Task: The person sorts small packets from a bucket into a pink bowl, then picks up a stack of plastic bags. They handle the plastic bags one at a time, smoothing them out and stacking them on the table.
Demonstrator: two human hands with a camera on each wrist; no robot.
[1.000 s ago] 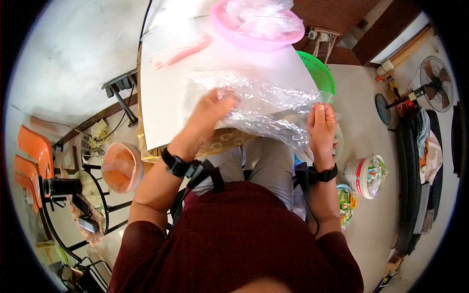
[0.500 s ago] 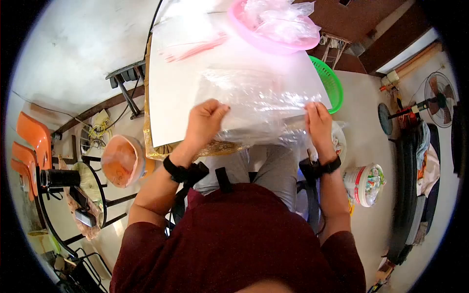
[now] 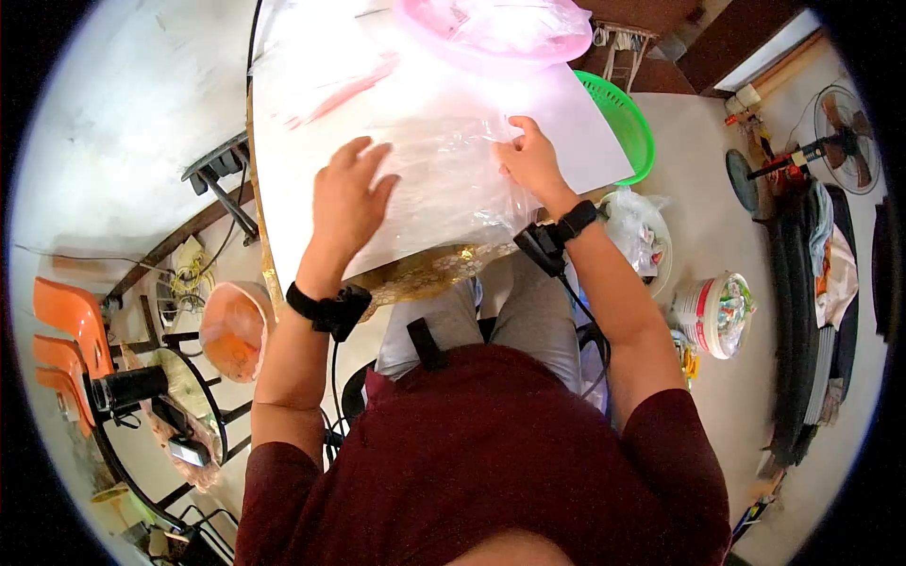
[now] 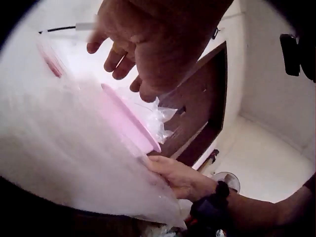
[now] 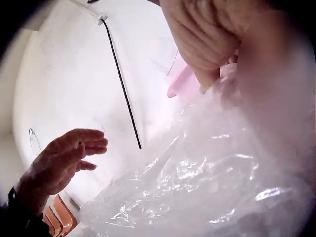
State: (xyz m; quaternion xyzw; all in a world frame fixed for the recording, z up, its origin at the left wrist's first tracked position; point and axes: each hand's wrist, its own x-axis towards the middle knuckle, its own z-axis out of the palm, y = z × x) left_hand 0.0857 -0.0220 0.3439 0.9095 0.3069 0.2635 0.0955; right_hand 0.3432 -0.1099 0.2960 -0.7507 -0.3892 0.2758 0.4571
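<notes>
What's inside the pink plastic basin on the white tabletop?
Crumpled clear plastic film lies in the pink basin, hiding most of its bottom, so anything beneath cannot be told. The head view cuts off the basin's far side.

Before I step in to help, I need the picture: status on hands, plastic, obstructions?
Left hand open, holding nothing. Right hand gripping clear plastic at its side. Pink basin beyond it, seemingly not in the way.

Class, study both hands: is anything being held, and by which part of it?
The right hand holds the clear plastic by its edge on the person's right. The left hand holds nothing.
</notes>
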